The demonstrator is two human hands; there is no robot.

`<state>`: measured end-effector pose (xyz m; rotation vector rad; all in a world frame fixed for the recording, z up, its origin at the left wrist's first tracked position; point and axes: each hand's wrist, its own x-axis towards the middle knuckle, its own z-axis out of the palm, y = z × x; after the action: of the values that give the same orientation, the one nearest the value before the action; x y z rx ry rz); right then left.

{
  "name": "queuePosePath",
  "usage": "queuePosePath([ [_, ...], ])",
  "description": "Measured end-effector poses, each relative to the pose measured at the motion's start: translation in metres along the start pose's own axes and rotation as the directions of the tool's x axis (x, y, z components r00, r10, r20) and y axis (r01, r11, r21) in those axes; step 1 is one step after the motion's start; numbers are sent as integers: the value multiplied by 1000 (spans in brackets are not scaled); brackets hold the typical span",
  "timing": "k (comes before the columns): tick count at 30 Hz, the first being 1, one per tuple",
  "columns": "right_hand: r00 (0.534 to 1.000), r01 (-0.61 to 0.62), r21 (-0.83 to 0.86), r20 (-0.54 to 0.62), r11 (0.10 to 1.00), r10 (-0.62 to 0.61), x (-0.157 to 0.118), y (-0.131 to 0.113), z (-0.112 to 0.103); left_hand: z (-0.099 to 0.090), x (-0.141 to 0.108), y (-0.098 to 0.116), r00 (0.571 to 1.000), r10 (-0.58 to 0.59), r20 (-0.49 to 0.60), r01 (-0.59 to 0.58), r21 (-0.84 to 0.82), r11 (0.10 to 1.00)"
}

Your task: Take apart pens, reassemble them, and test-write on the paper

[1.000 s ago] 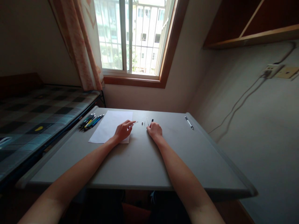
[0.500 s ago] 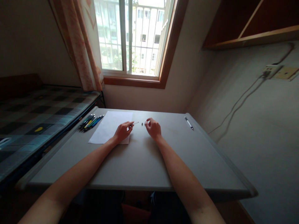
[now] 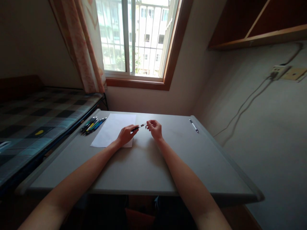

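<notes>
Between the fingers of my left hand (image 3: 126, 134) is a slim pen (image 3: 142, 125), dark toward the hand and pale toward its right end. My right hand (image 3: 154, 128) pinches at the pen's right end; whether it holds a separate small part is too small to tell. A small dark piece (image 3: 146, 126) shows just below the pen's right end, near my right fingertips. Under and beyond my left hand lies a white sheet of paper (image 3: 112, 127). Both hands are over the middle of the grey table (image 3: 148, 166).
Several pens (image 3: 92, 125) lie in a pile at the table's left back. A single white and black pen (image 3: 194, 126) rests at the right back. Beyond the left edge is a bed with a checked cover (image 3: 48, 108).
My right hand has moved slightly left and meets the pen's end. The pen in my left hand now shows more of its length, with its dark part visible.
</notes>
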<state>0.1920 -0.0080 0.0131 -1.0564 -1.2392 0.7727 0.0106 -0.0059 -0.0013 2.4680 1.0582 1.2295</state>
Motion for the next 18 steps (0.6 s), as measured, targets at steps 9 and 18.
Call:
queuePosePath([
  [9,968,-99,300,-192,949,162,9,4,-10,0,0,-3,1000,-10,-21,11,65,998],
  [18,961,-91,297,-225,951,162,11,6,-13,1,-1,1,998,61,21,-60,-11,998],
])
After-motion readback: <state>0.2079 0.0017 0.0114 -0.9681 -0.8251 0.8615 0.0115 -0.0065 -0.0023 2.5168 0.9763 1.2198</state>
